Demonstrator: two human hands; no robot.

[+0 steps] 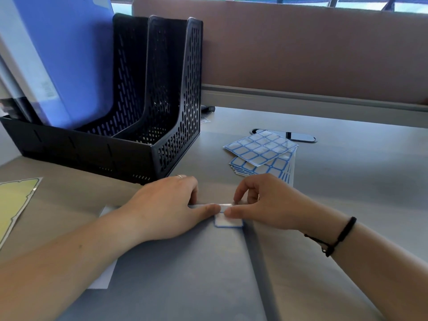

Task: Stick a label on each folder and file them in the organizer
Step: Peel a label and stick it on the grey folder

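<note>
A grey translucent folder (196,269) lies flat on the desk in front of me. A white label with a blue border (228,222) sits at the folder's far edge. My left hand (166,207) rests on the folder, its thumb pressing the label's upper left. My right hand (261,202) pinches the label's top edge between thumb and forefinger. The black mesh organizer (176,126) stands at the back left, with a blue folder (69,66) upright in its left slot. Its two right slots hold nothing visible.
A fanned stack of blue-bordered label sheets (261,156) lies beyond my right hand. Behind it is a dark phone-like object (298,136). A yellow sheet (14,205) lies at the left edge. A brown partition (301,54) closes the desk's far side.
</note>
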